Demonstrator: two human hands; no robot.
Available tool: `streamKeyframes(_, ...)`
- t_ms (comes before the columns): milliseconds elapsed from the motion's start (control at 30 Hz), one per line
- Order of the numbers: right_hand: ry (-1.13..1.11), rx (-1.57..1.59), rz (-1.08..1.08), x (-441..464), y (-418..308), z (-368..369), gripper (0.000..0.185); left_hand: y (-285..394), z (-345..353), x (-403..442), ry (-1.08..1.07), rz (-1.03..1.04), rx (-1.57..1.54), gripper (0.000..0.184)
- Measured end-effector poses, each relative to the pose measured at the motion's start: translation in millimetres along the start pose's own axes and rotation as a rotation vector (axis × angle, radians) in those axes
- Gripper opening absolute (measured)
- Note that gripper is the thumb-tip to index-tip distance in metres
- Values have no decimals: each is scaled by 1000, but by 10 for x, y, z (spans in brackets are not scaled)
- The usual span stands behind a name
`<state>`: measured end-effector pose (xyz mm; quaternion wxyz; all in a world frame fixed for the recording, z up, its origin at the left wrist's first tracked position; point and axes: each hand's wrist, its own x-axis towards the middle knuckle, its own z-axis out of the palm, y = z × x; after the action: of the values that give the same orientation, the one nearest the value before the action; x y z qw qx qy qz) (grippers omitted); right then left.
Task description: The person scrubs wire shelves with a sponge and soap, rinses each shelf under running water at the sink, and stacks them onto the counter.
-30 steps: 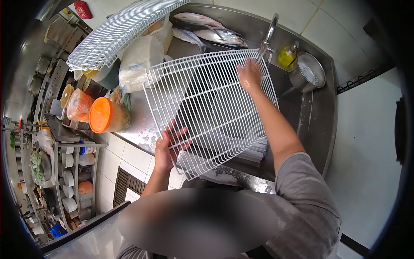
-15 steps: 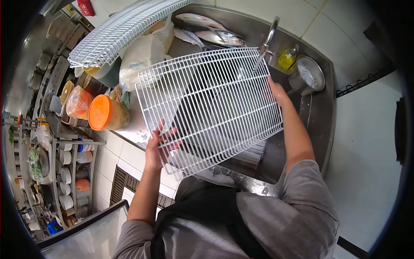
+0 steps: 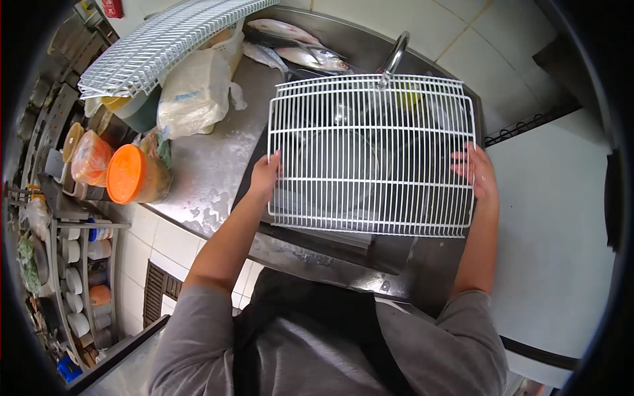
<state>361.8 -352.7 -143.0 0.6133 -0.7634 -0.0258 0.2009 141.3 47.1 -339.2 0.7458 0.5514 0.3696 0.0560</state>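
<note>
A white wire rack (image 3: 371, 181) is held up level over the sink basin (image 3: 422, 264), gripped at its two short sides. My left hand (image 3: 266, 175) is closed on its left edge. On the opposite edge my right hand (image 3: 477, 173) has its fingers curled behind the wires. Through the bars I make out a large round vessel in the basin, partly hidden. The curved faucet (image 3: 398, 53) rises behind the rack's far edge. A yellow soap bottle (image 3: 409, 96) shows only through the wires.
Whole fish (image 3: 310, 58) lie at the back of the steel counter (image 3: 205, 162). More white racks (image 3: 165, 46) are stacked at upper left above a plastic-wrapped bundle (image 3: 193, 92). An orange-lidded tub (image 3: 127, 173) stands near the counter's left edge. A white surface (image 3: 555, 244) lies to the right.
The rack has shifted right and turned from slanted to nearly square with the sink. Both hands moved right with it; my left hand also rose, and my right hand lowered slightly.
</note>
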Motion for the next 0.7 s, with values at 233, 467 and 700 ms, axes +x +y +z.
streamKeyframes(233, 364, -82, -69, -978, -200, 134, 37, -302, 1033, 837, 163, 308, 166, 52)
streamKeyframes(467, 649, -92, -173, -1835, -403, 196, 24, -164, 2063, 1045, -12, 203, 310, 61)
streamKeyframes(700, 719, -82, -237, -2171, -202, 231, 23, 540, 2578, 1230, -79, 449, 322, 42)
